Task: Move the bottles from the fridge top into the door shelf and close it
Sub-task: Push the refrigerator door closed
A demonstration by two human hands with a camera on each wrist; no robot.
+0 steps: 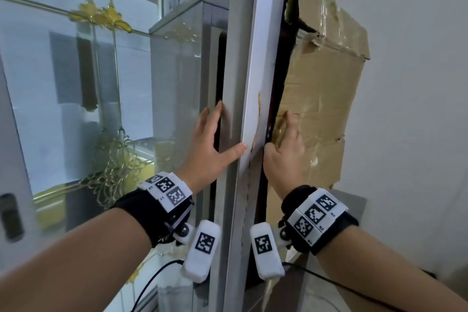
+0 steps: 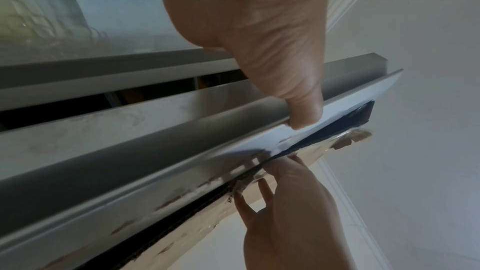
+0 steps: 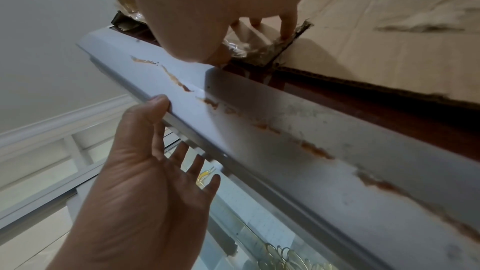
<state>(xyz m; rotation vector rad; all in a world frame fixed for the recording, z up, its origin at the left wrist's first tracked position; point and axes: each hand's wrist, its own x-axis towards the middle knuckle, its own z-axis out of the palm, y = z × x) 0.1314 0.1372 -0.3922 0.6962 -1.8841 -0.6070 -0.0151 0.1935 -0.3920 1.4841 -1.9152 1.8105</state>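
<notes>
White wall right, glass cabinet (image 1: 177,71) left. Fridge door (image 1: 253,58) ajar: left grip (image 1: 212,144) flat, released, thumb on its edge; right grip (image 1: 286,157) flat on cardboard (image 1: 326,99). Bottles unseen. Push evenly, keep fingers clear of gap.

Cannot see into the dark gap (image 1: 220,71) left of the door (image 1: 253,58), cropped top and bottom, nor its right face under cardboard (image 1: 326,88). Cannot identify the blurred dark shape (image 1: 10,215) at near left. Cannot see, from its wrist view, fingers of the left hand (image 2: 246,34).
</notes>
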